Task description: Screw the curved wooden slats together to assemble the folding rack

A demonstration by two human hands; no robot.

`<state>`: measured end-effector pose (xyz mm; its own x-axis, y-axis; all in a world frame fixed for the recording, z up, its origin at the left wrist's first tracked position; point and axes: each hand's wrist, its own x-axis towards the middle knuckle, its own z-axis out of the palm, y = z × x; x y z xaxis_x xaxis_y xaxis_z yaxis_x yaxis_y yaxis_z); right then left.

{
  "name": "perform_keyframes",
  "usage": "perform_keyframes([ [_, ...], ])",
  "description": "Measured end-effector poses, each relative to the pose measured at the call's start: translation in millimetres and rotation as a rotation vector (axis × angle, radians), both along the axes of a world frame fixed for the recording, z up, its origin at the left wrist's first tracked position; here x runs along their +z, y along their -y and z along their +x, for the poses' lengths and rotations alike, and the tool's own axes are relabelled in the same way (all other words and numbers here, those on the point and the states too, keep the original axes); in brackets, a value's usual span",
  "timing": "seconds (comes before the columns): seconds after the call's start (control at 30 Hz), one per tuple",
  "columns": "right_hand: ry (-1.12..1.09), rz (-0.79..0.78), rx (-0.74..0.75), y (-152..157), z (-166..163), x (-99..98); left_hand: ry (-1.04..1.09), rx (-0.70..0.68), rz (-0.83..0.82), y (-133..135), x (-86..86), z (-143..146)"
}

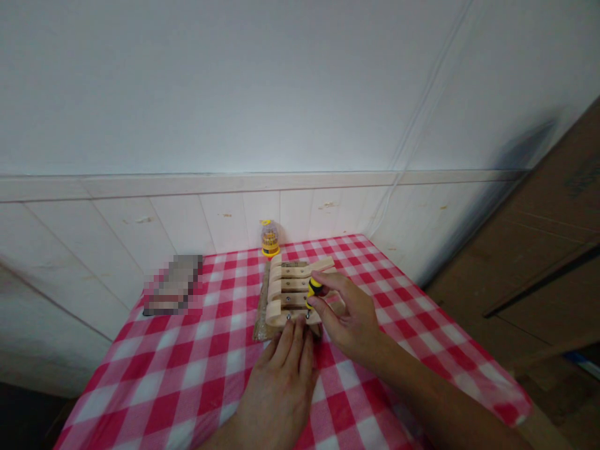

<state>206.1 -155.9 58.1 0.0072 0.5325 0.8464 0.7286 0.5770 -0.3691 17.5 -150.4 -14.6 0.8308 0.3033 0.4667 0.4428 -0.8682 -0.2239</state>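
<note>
A pale wooden rack with several curved arms (275, 309) lies on a brown mat (261, 329) that looks plastic-wrapped. Metal screws show along its arms. My left hand (284, 381) lies flat, fingers stretched out, with the fingertips against the rack's near edge. Between the thumb and fingers of my right hand (351, 312) is a small yellow and black screwdriver (313, 289). It stands nearly upright, its tip down at a screw on the nearest arm. Whether the tip sits in the screw head is too small to tell. My right hand hides part of the rack's right side.
A red and white checked cloth (197, 375) covers the table. Against the white wall stands a clear and yellow bit holder (270, 239). A blurred-out flat object (174, 285) lies at the left edge. Brown cardboard (529, 262) rises beyond the table's right side.
</note>
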Motion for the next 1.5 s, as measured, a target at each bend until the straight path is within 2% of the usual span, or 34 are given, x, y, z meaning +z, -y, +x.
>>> perform_keyframes([
  [0.3, -0.01, 0.023, -0.011, -1, -1, -1.1, -0.024, 0.017, -0.011, 0, -2.1, 1],
  [0.43, -0.103, 0.042, -0.033, -2, -4, -6.2, -0.046, 0.033, -0.017, 0, -1.5, 1],
  [0.7, -0.153, -0.026, 0.03, -5, -15, -18.5, -0.093, 0.005, -0.044, 0, 2.3, 1],
  [0.97, -0.181, -0.08, 0.032, -5, -15, -15.8, -0.072, -0.006, -0.038, 1, 3.8, 0],
  [1.23, -0.232, -0.214, 0.196, -3, -18, -15.2, -0.031, -0.002, -0.041, 0, 3.6, 1],
  [1.33, -0.223, -0.216, 0.216, -3, -18, -16.4, -0.021, -0.002, -0.04, 0, 2.9, 1],
  [1.5, -0.18, -0.154, 0.153, -5, -17, -15.1, -0.011, 0.0, -0.05, 0, 3.8, 2],
])
